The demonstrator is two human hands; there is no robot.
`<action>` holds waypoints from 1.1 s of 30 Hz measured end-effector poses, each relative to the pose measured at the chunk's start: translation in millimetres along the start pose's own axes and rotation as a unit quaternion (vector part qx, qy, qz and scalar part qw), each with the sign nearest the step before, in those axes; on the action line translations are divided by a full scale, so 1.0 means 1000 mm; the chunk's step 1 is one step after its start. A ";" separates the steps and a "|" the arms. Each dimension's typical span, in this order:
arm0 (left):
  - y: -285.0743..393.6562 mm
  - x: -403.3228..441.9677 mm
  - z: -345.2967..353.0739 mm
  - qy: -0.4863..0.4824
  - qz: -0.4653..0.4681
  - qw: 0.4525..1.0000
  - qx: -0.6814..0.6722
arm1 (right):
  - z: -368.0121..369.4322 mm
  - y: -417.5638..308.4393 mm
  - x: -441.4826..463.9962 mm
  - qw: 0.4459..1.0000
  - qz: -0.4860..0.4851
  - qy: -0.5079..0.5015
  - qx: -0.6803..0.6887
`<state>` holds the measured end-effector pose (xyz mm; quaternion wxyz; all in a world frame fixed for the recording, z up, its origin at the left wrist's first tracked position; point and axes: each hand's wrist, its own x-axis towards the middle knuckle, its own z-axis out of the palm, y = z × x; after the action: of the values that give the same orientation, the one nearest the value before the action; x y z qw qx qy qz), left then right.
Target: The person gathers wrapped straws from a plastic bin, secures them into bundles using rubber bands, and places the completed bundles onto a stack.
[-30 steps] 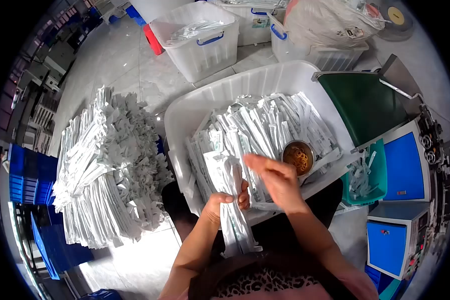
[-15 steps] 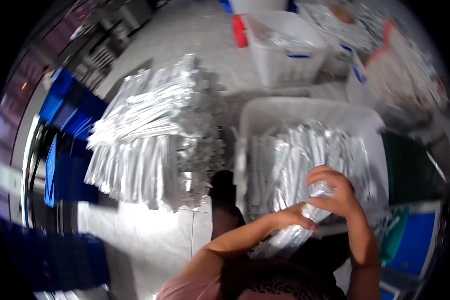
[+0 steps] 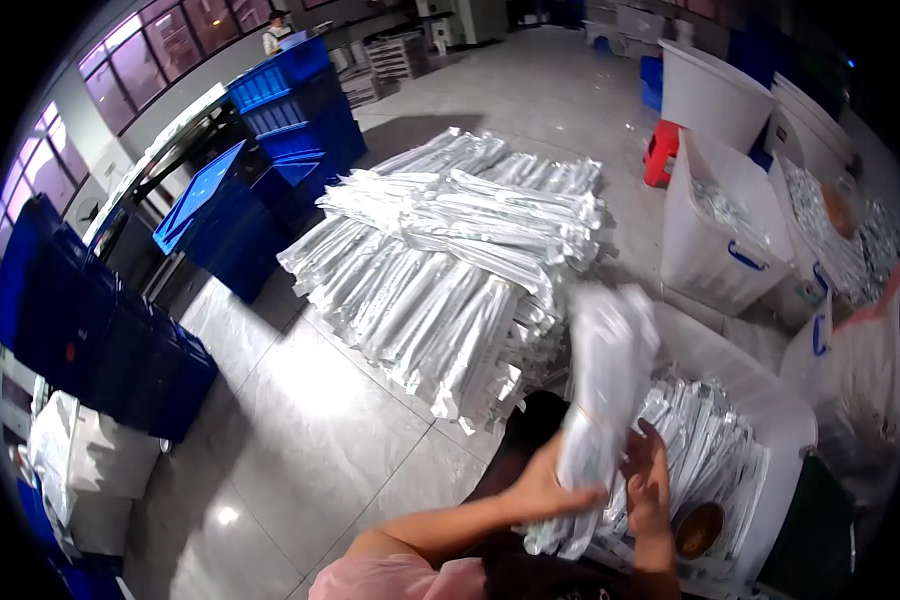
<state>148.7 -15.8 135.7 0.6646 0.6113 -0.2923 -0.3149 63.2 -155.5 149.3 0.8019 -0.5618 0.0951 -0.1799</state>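
Note:
My left hand (image 3: 550, 488) is closed around the lower part of a bundle of long silvery-white packets (image 3: 610, 375), held nearly upright and blurred at its top. Beside the bundle's right side, my right hand (image 3: 648, 490) has its fingers apart; whether it touches the packets I cannot tell. Below and to the right, a white tub (image 3: 760, 375) holds many similar packets (image 3: 705, 440), with a round brown object (image 3: 700, 528) among them. A large stack of silvery packets (image 3: 440, 250) lies on the floor ahead of my hands.
Blue crates (image 3: 300, 110) stand stacked at the back left, and more dark blue crates (image 3: 100, 320) at the left. White bins (image 3: 715, 225) and a red stool (image 3: 661, 152) are at the right. A person (image 3: 275, 35) is far off at the back left.
The bundle has risen out of the tub area and now points upward in my left hand. My right hand has loosened from it. The view has turned left and up.

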 end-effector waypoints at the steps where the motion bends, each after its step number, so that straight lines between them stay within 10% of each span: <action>1: 0.022 0.012 -0.029 0.073 -0.002 0.997 0.001 | 0.006 -0.013 0.010 0.999 -0.014 -0.006 -0.052; 8: 0.115 0.105 -0.268 0.437 0.207 0.865 0.133 | -0.055 0.016 0.006 0.974 0.101 0.144 -0.146; 10: 0.099 0.135 -0.352 0.528 0.051 0.794 0.297 | -0.068 0.023 -0.002 0.960 0.128 0.191 -0.163; 12: 0.096 0.146 -0.363 0.481 -0.114 0.825 0.274 | -0.079 0.032 -0.008 0.953 0.136 0.207 -0.172; 14: 0.021 0.177 -0.408 0.514 -0.220 0.713 0.423 | -0.089 0.045 -0.018 0.941 0.159 0.228 -0.196; 18: 0.011 0.156 -0.411 0.343 -0.188 0.750 0.534 | -0.127 0.093 -0.036 0.885 0.158 0.290 -0.329; 19: 0.022 0.142 -0.409 0.310 -0.162 0.760 0.548 | -0.139 0.108 -0.041 0.863 0.127 0.299 -0.387; 21: 0.046 0.126 -0.312 0.449 0.182 0.560 0.672 | -0.160 0.142 -0.043 0.819 0.069 0.308 -0.480; 23: 0.066 0.095 -0.179 0.357 0.254 0.796 0.417 | -0.164 0.169 -0.038 0.807 0.149 0.307 -0.483; 26: 0.004 0.070 -0.030 0.057 0.083 0.968 0.229 | -0.146 0.183 -0.018 0.784 0.174 0.280 -0.527; 33: -0.232 0.131 0.069 0.042 -0.156 0.887 0.433 | -0.168 0.162 -0.012 0.674 0.119 0.377 -0.625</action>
<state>163.6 -173.1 -89.1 0.2879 0.8886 -0.2725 -0.2307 22.7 -246.8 -61.8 0.1750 -0.8002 0.5452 -0.1782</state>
